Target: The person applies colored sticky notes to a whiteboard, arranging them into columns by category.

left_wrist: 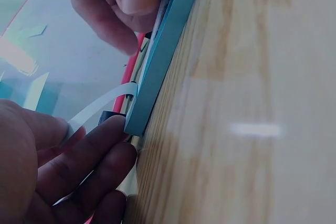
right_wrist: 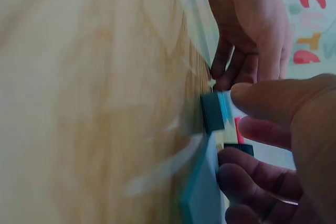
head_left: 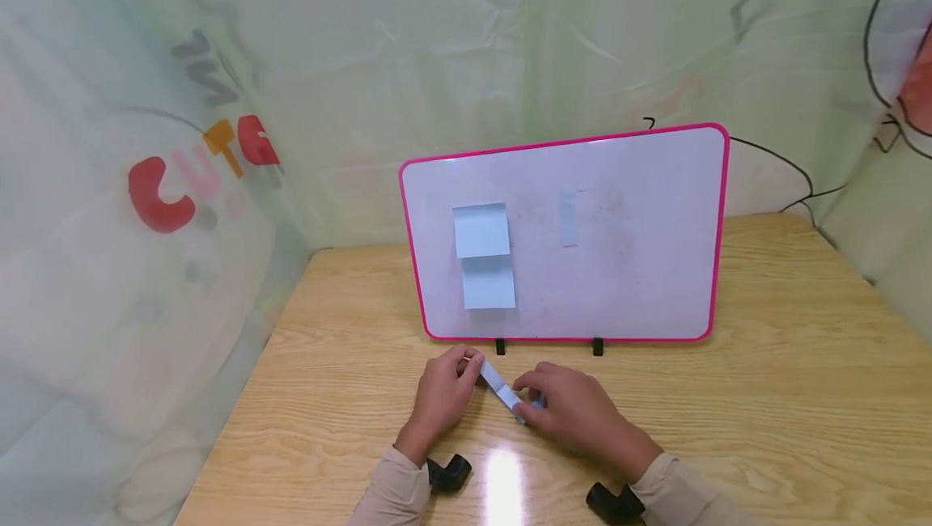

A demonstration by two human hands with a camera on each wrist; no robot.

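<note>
In the head view my left hand (head_left: 444, 387) pinches the end of a pale blue sticky strip (head_left: 491, 376) between thumb and finger. The left wrist view shows this strip (left_wrist: 100, 103) bowed up from a narrow pad of sticky strips (left_wrist: 160, 61), with other left fingertips right at the pad's end. My right hand (head_left: 575, 405) grips the pad's near end with its thumb and finger. Under the right fingers stands a second, wider blue pad (right_wrist: 202, 187), mostly hidden in the head view.
Behind the hands a pink-framed whiteboard (head_left: 619, 267) stands on black feet (head_left: 598, 347). Two blue square notes (head_left: 482, 231) overlap on its left half; one narrow blue strip (head_left: 568, 218) is stuck near its middle. The wooden table (head_left: 328, 396) meets a printed curtain behind.
</note>
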